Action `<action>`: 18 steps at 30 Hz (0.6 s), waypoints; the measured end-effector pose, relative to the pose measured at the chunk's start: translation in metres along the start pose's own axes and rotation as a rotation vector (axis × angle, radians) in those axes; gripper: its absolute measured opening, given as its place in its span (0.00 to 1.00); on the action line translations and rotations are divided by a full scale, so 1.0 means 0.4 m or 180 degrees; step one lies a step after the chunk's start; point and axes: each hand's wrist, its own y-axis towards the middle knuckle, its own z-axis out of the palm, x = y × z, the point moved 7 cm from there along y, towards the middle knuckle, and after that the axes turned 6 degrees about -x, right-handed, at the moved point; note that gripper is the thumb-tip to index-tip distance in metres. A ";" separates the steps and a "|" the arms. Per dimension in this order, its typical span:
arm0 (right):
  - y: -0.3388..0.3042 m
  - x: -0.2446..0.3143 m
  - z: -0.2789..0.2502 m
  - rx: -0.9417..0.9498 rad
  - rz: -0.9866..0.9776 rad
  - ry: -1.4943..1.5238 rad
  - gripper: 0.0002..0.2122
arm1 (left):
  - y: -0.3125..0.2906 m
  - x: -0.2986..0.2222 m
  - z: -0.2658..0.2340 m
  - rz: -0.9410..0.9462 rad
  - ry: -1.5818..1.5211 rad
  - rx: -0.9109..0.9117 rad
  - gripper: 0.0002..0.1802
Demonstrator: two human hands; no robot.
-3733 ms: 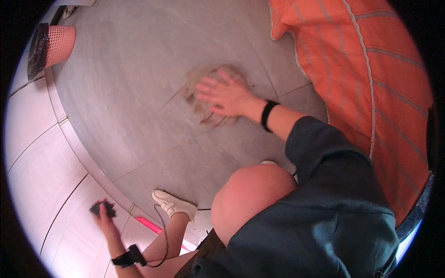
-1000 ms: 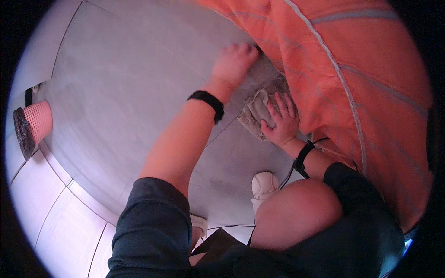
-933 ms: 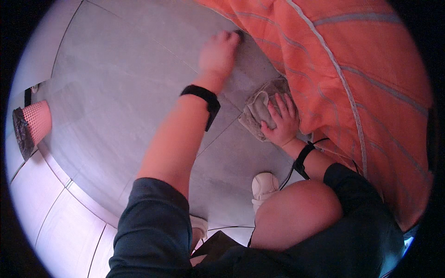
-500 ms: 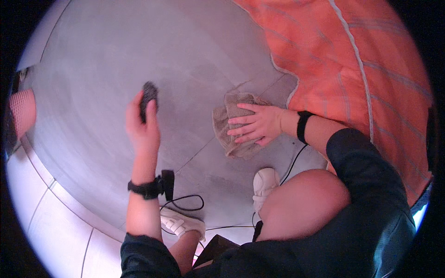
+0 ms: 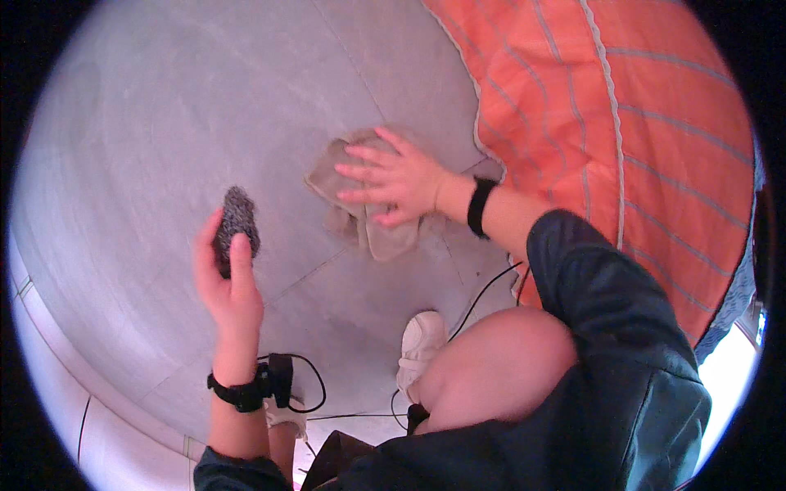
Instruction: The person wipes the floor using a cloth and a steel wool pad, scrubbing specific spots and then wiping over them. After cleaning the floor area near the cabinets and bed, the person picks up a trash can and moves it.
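My left hand point(image 5: 232, 282) grips a dark grey, fuzzy scouring pad point(image 5: 237, 222) that looks like steel wool, its fingers on one side and the thumb on the other. It is held over the grey floor, left of the cloth. A crumpled brown cloth point(image 5: 391, 241) lies on the floor in front of me. My right hand point(image 5: 393, 182) rests on top of this cloth with its fingers spread, covering part of it.
Grey floor tiles point(image 5: 180, 114) with thin joints spread around the cloth. An orange striped fabric point(image 5: 540, 98) with a pale edge hangs at the right. Near my white shoes point(image 5: 422, 340) runs a thin black cable point(image 5: 483, 293). Paler tiles point(image 5: 115, 438) lie at the lower left.
The right hand and the cloth have shifted left across the floor. My left hand, still gripping the scouring pad, has come lower and a little left in the view. The whole view has shifted too.
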 end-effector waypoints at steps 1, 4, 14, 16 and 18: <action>0.020 -0.023 -0.002 -0.0026 -0.0100 -0.0201 0.27 | 0.009 -0.007 -0.003 0.0023 0.0042 0.0001 0.18; 0.067 -0.136 -0.022 -0.0314 0.0089 -0.0512 0.28 | 0.056 -0.041 -0.030 0.0291 0.0371 0.0157 0.19; -0.078 -0.308 -0.132 -0.1195 0.1678 -0.1211 0.24 | 0.114 -0.270 -0.656 0.1553 0.4711 0.3036 0.21; -0.124 -0.298 -0.126 -0.1257 0.1844 -0.1188 0.23 | 0.060 -0.336 -0.925 0.1429 0.5606 0.2364 0.21; -0.155 -0.264 -0.109 -0.1223 0.2101 -0.1137 0.23 | -0.062 -0.422 -1.133 0.0903 0.5995 0.1636 0.21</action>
